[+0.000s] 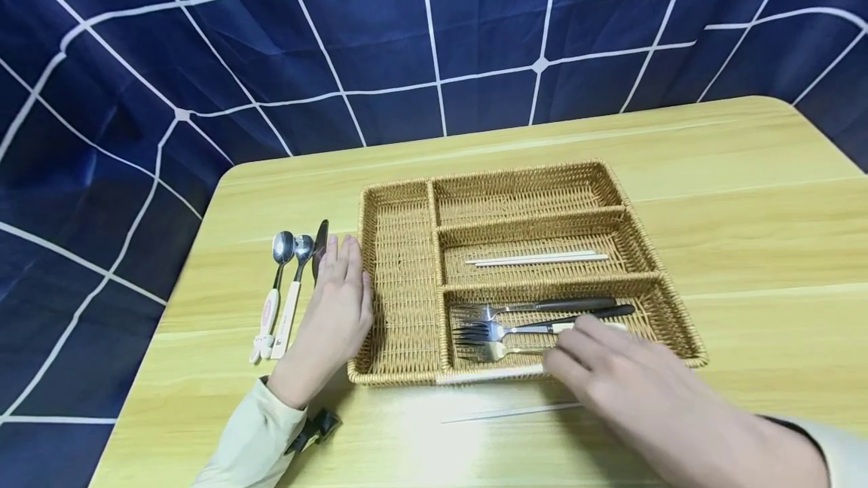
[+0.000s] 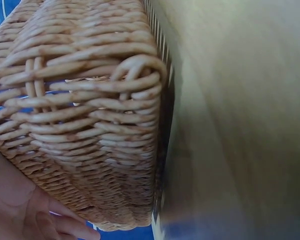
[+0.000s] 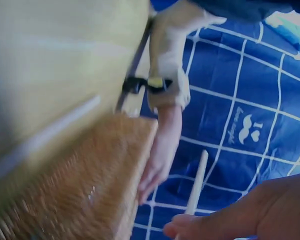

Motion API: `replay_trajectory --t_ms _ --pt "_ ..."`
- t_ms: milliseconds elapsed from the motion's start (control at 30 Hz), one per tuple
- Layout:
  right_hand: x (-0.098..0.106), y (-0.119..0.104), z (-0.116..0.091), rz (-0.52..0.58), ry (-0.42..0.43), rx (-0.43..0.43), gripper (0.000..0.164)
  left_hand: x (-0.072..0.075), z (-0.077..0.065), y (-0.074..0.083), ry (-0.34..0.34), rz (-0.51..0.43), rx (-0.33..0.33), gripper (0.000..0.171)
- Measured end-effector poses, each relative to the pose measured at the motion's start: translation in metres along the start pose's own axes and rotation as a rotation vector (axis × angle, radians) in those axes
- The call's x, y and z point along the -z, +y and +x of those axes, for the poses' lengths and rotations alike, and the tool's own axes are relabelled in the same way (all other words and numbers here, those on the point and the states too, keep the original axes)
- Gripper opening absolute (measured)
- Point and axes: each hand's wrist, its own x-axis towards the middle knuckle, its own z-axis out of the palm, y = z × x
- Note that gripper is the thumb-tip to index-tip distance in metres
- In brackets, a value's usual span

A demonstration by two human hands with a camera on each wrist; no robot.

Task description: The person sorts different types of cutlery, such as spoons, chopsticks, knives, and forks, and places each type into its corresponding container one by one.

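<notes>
My left hand (image 1: 335, 307) lies with straight fingers along the left outer wall of a wicker cutlery tray (image 1: 400, 285); the left wrist view shows the palm beside the weave. My right hand (image 1: 624, 382) is over the tray's front right part. It pinches a white chopstick (image 3: 197, 182), which in the head view runs along the front rim. Another white chopstick (image 1: 502, 414) lies on the table in front of the tray. Two white chopsticks (image 1: 536, 258) lie in the middle right compartment. Several forks (image 1: 495, 331) with dark or light handles lie in the front one, partly hidden by the right hand.
Left of the tray lie two spoons (image 1: 282, 247) with white handles and a dark-bladed knife (image 1: 321, 243), its lower part hidden by my left hand. The wooden table (image 1: 759, 247) meets a dark blue gridded cloth (image 1: 488, 36) at the back and left.
</notes>
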Motion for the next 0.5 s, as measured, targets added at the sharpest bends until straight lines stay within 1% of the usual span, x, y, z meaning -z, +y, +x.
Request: replay_trajectory --t_ms 33,67,200,333,400,500 --pt "0.005 0.003 0.003 -0.005 -0.019 -0.012 0.049 0.000 0.000 0.000 0.000 -0.001 0.000 0.053" --pt "0.008 0.007 0.006 -0.007 -0.024 -0.025 0.051 0.000 0.000 0.000 -0.001 -0.001 0.001 0.053" --pt "0.017 0.027 0.021 -0.016 -0.029 -0.058 0.053 -0.001 0.000 -0.001 -0.003 0.002 0.004 0.053" --pt "0.018 0.049 0.033 -0.020 0.019 -0.042 0.049 -0.002 0.000 -0.002 0.001 0.007 0.000 0.053" --pt "0.018 0.058 0.039 -0.022 0.023 -0.044 0.050 -0.002 0.000 -0.001 0.005 0.009 -0.004 0.053" --pt "0.018 0.069 0.046 -0.028 0.026 -0.063 0.044 -0.002 0.000 -0.001 0.008 0.005 -0.007 0.053"
